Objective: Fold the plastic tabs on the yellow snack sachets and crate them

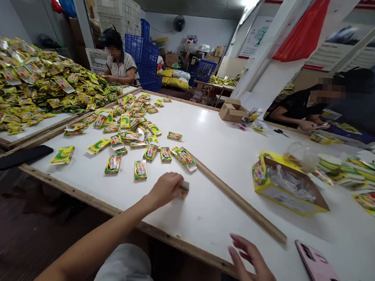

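Note:
My left hand (165,189) is closed around a small box (183,190), blurred by motion, just above the white table (197,231). Apart from it, my right hand (254,265) hovers over the table's front edge with fingers spread and nothing in them. Beyond my left hand lie many small yellow and green printed boxes (140,170), some with end flaps sticking out. A wooden strip (238,197) runs diagonally between the loose boxes and a larger open yellow carton (286,201), which holds clear plastic bags.
A pink phone (321,272) lies at the right front, a dark flat object (21,156) at the left edge. Yellow packets (44,79) are heaped on the left table. Two people sit farther back. Flat printed cartons (355,173) and a brown cardboard box (233,110) stand on the right side.

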